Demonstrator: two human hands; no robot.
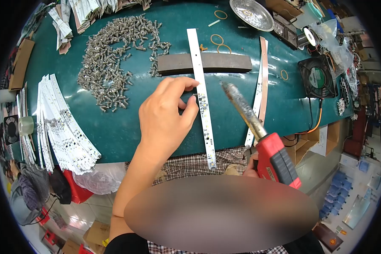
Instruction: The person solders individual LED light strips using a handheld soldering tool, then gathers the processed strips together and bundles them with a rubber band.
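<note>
While pinching one metal piece [194,94] in the left hand [165,108] beside one white strip [207,122] across one block [228,63], gripped one soldering iron [271,152] in the mostly hidden right hand [251,166], tip apart. Seemed midway through that strip, joint unclear. Counted two slim strips [258,91], four rubber bands [217,34], two fans [317,76]; left heaped screws [103,63] and spread strips [63,131] uncounted.

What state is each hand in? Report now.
Left hand: thumb and forefinger curled at the LED strip; whether they pinch anything cannot be told.
Right hand: closed on the red soldering gun, mostly hidden.
</note>
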